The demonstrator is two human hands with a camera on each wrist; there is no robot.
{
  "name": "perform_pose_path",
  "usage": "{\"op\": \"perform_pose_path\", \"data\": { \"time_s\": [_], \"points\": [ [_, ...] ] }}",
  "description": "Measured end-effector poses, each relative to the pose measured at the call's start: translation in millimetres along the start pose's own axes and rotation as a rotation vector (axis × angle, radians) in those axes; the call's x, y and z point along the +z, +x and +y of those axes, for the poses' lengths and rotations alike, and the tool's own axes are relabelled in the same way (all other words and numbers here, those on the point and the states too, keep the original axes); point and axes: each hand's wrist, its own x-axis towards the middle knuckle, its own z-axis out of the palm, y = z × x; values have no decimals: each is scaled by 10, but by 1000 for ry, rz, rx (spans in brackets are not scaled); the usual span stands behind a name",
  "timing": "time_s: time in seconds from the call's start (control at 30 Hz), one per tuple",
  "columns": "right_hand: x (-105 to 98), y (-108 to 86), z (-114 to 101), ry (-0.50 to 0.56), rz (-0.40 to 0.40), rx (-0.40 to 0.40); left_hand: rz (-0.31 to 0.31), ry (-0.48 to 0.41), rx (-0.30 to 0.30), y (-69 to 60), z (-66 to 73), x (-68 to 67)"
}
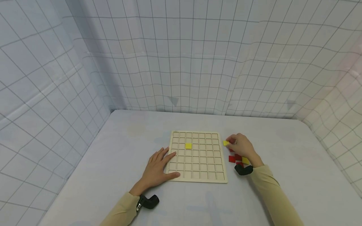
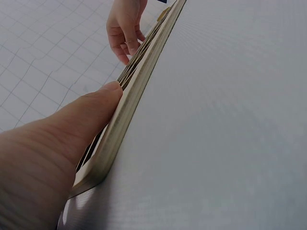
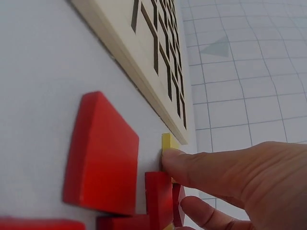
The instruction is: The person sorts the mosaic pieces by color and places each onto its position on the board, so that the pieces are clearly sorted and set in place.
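Observation:
A pale wooden board (image 1: 200, 159) with a grid of square recesses lies flat on the table. One yellow square tile (image 1: 188, 146) sits in a recess toward its upper left. My left hand (image 1: 156, 169) rests across the board's left edge, fingers spread and thumb over the near corner; in the left wrist view the thumb (image 2: 98, 105) lies on the rim. Just right of the board, my right hand (image 1: 244, 147) pinches another yellow tile (image 1: 225, 143) with thumb and fingertips. The right wrist view shows the thumb against this tile (image 3: 166, 141); its far side is hidden.
Several red tiles (image 1: 232, 159) and a yellow tile (image 1: 245, 160) lie loosely grouped under and beside my right wrist, partly covered by it. White grid-lined curtains (image 1: 181, 62) hang behind the table and on both sides.

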Motion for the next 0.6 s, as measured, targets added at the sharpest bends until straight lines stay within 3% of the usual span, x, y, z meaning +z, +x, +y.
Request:
{"op": "perform_pose_path", "data": {
  "time_s": [0.6],
  "points": [
    [2,-7,22,29,-30,44,2,4,-1,6,-29,19]
  ]
}}
